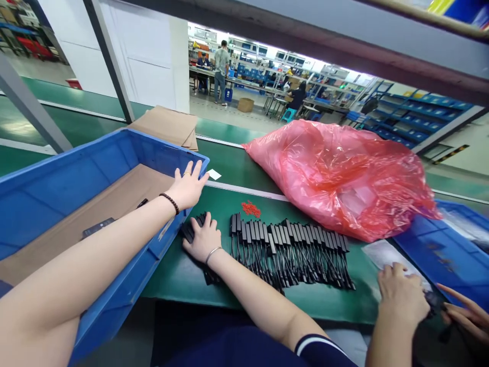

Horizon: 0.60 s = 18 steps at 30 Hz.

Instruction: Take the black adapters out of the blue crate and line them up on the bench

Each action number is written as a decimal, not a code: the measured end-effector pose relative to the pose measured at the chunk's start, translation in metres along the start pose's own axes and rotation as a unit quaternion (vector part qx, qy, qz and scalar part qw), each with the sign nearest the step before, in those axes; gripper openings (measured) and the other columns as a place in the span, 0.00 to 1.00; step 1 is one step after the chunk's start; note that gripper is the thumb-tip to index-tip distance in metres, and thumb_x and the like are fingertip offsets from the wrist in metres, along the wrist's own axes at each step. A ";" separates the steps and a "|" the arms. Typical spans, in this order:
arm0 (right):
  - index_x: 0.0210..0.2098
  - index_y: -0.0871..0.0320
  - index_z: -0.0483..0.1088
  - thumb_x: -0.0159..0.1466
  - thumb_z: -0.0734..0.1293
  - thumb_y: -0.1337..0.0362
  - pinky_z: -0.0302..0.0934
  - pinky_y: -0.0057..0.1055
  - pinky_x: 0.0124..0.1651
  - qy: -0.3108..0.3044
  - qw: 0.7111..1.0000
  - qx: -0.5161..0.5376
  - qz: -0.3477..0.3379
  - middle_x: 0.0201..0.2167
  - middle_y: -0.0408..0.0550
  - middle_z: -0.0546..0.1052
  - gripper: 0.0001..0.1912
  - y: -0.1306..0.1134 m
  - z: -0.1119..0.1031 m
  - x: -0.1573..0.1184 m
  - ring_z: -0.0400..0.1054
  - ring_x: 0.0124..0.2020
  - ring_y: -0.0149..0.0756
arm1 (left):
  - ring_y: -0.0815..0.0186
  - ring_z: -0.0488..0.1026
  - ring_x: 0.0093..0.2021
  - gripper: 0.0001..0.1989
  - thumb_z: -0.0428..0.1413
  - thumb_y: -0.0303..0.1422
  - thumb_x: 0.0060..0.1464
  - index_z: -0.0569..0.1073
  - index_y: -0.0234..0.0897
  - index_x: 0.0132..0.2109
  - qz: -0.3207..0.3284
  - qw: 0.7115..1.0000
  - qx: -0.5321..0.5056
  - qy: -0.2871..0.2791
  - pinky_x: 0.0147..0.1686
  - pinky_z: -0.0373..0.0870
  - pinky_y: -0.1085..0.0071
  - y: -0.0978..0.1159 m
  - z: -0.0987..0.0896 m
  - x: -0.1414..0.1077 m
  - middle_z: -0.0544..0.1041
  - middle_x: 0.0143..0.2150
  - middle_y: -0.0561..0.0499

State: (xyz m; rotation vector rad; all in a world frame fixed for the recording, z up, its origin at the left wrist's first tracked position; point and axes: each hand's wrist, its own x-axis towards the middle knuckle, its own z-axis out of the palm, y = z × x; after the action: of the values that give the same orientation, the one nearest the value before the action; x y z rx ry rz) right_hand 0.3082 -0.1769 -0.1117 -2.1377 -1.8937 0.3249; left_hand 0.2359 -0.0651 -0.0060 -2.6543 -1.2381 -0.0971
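My left hand (pixel 187 186) lies on the near right corner of a blue bin (pixel 153 265), its fingers spread over the rim. The bin has brown cardboard on its floor, and a small dark flat piece (pixel 98 228) lies inside. Beside the bin, my right hand (pixel 202 239) curls its fingers over a bunch of black cable adapters (pixel 187 232) on the green table. To its right stretches a long row of similar black cable adapters (pixel 282 234), their short cables toward me. Small red pieces (pixel 251 208) form a little heap behind the row.
A large pink plastic bag (pixel 344 178) bulges behind the row. Another blue bin (pixel 451 250) stands at the right. A co-worker's hands (pixel 403 293) handle a dark item there, near a clear plastic bag (pixel 393 257). Cardboard sheets (pixel 166 125) lie beyond the left bin.
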 end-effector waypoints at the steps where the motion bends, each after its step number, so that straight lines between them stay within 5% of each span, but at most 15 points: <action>1: 0.58 0.48 0.55 0.51 0.63 0.45 0.55 0.53 0.44 0.000 0.999 -0.036 -0.008 0.62 0.60 0.45 0.37 -0.003 0.004 -0.001 0.52 0.53 0.58 | 0.43 0.37 0.65 0.31 0.44 0.23 0.50 0.53 0.38 0.63 0.000 1.000 0.000 -0.003 0.53 0.49 0.39 0.001 -0.001 -0.001 0.37 0.66 0.37; 7: 0.56 0.63 0.56 0.52 0.63 0.49 0.31 0.57 0.55 0.023 0.989 -0.131 -0.060 0.61 0.69 0.47 0.37 -0.013 0.014 0.004 0.35 0.62 0.63 | 0.44 0.38 0.64 0.28 0.45 0.26 0.52 0.55 0.36 0.61 -0.004 1.000 -0.002 -0.009 0.54 0.48 0.41 0.002 -0.002 -0.003 0.39 0.66 0.37; 11: 0.57 0.61 0.55 0.53 0.62 0.52 0.38 0.54 0.53 0.030 0.995 -0.094 -0.028 0.65 0.64 0.35 0.35 -0.007 0.010 0.014 0.36 0.61 0.63 | 0.44 0.40 0.64 0.24 0.44 0.28 0.54 0.59 0.35 0.59 0.008 1.000 -0.004 0.016 0.53 0.51 0.42 -0.001 0.001 -0.004 0.42 0.66 0.36; 18: 0.50 0.65 0.62 0.52 0.62 0.51 0.34 0.54 0.56 0.015 0.994 -0.107 0.006 0.62 0.68 0.46 0.32 0.012 -0.002 0.030 0.33 0.63 0.63 | 0.44 0.41 0.64 0.23 0.45 0.31 0.55 0.61 0.36 0.58 0.009 1.000 0.003 0.006 0.52 0.54 0.43 0.000 0.001 -0.002 0.43 0.66 0.37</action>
State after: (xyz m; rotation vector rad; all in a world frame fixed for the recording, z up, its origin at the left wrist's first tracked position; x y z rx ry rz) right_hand 0.3240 -0.1488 -0.1138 -2.2743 -1.9796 0.0938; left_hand 0.2341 -0.0663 -0.0068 -2.6545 -1.2099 -0.1052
